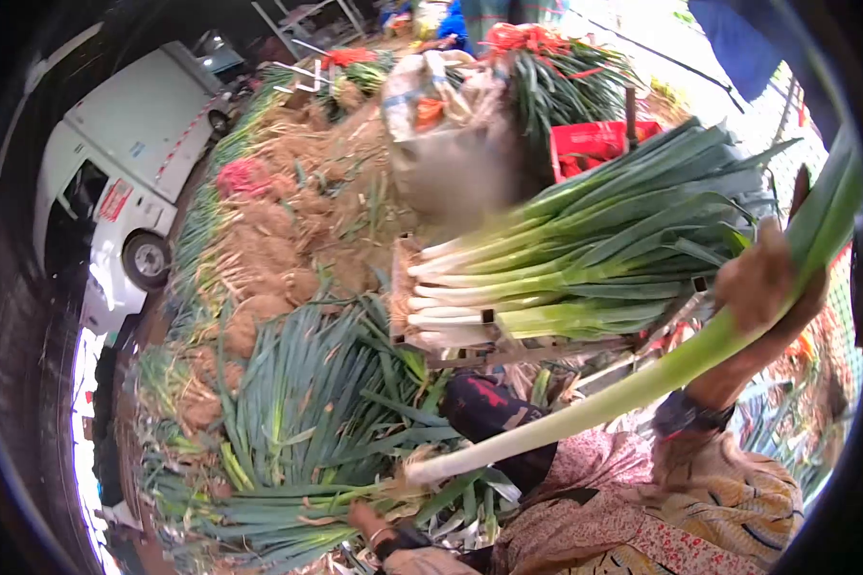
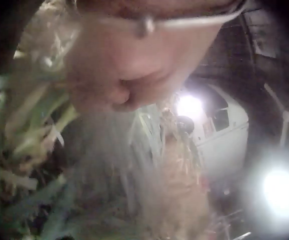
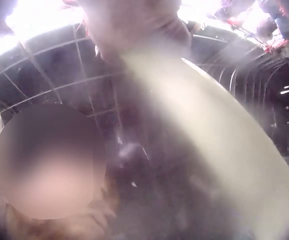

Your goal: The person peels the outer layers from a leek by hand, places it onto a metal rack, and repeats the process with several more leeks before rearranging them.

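My right hand [image 1: 762, 278] grips a long leek [image 1: 585, 407] by its green part at the right of the head view; the white root end hangs down to the left. In the right wrist view the same hand [image 3: 137, 25] is around the pale stalk [image 3: 209, 135]. My left hand [image 1: 369, 522] is low, at the leaves of the leeks [image 1: 307, 393] on the ground; its fingers are partly hidden. The left wrist view shows this hand [image 2: 134, 70] blurred above leaves. A crate [image 1: 403, 297] holds leeks [image 1: 566, 259] laid side by side, white ends left.
Soil-covered leeks [image 1: 268, 230] lie in a long pile behind. A sack [image 1: 408, 163], a red crate [image 1: 594, 144] and tied bunches [image 1: 556, 86] stand beyond the crate. At the left is a white truck [image 1: 134, 144].
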{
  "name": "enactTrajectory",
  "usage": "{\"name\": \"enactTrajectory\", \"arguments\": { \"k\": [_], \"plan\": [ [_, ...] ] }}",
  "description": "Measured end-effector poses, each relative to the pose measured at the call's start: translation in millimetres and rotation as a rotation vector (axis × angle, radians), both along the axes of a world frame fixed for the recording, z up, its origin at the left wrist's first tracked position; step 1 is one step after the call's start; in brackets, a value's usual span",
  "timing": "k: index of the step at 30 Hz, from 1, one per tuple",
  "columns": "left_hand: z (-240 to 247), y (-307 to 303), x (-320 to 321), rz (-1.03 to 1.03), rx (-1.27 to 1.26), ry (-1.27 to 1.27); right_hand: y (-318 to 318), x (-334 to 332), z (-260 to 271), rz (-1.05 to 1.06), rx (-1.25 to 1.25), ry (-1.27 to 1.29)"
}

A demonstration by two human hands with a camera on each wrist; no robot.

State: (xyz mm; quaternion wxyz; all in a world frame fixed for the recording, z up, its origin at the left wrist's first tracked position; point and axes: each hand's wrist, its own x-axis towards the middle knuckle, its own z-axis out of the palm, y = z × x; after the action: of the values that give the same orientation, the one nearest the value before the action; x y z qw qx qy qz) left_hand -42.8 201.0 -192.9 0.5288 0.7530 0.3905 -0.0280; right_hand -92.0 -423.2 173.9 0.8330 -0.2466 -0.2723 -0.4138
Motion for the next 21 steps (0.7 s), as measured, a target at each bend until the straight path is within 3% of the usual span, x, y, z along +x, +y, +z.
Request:
{"name": "enactTrajectory", "arguments": {
  "k": [1, 3, 5, 6, 8, 10, 14, 15, 16, 18, 19, 20, 21],
  "plan": [
    [10.6, 0.1, 3.5, 0.518, -0.159, -0.171, -23.2, -5.1, 1.0, -0.005, 0.001, -0.018],
    [56.2, -0.2, 17.5, 0.407, -0.332, 0.083, -44.3, 1.3, -5.0, -0.077, -0.019, 0.003],
    [79.7, -30.9, 32.8, 0.051, -0.114, 0.030, -55.1, 19.3, -29.0, -0.202, 0.010, 0.073],
    [81.1, -61.0, 39.1, -0.264, 0.180, -0.137, -56.6, 28.9, -36.7, -0.283, 0.068, 0.113],
    [85.8, -89.7, 79.0, -0.369, 0.164, -0.273, -61.5, 42.1, -49.3, -0.350, 0.116, 0.154],
    [102.4, -129.6, 116.6, -0.526, 0.456, -0.308, -63.0, 56.9, -59.1, -0.448, 0.145, 0.192],
    [183.5, -251.5, 159.1, -0.552, 0.110, -0.308, -61.2, 106.7, -85.0, -0.490, 0.218, 0.286],
    [168.3, -261.7, 177.1, -0.608, 0.104, -0.415, -56.6, 126.0, -98.2, -0.494, 0.239, 0.338],
    [174.2, -282.3, 190.7, -0.650, 0.079, -0.366, -70.5, 145.4, -135.6, -0.322, 0.277, 0.473],
    [138.4, -300.3, 228.7, -0.833, 0.149, -0.486, -41.8, 198.7, -184.8, -0.567, -0.045, 0.755],
    [146.9, -320.1, 236.9, -0.922, 0.271, -0.478, -36.0, 210.1, -223.6, -0.505, -0.095, 0.930],
    [155.8, -341.8, 248.4, -1.003, 0.395, -0.478, -37.9, 213.7, -242.8, -0.472, -0.078, 0.894],
    [137.1, -352.6, 268.2, -1.032, 0.297, -0.523, -34.4, 215.2, -234.3, -0.404, -0.043, 0.873]
  ]
}}
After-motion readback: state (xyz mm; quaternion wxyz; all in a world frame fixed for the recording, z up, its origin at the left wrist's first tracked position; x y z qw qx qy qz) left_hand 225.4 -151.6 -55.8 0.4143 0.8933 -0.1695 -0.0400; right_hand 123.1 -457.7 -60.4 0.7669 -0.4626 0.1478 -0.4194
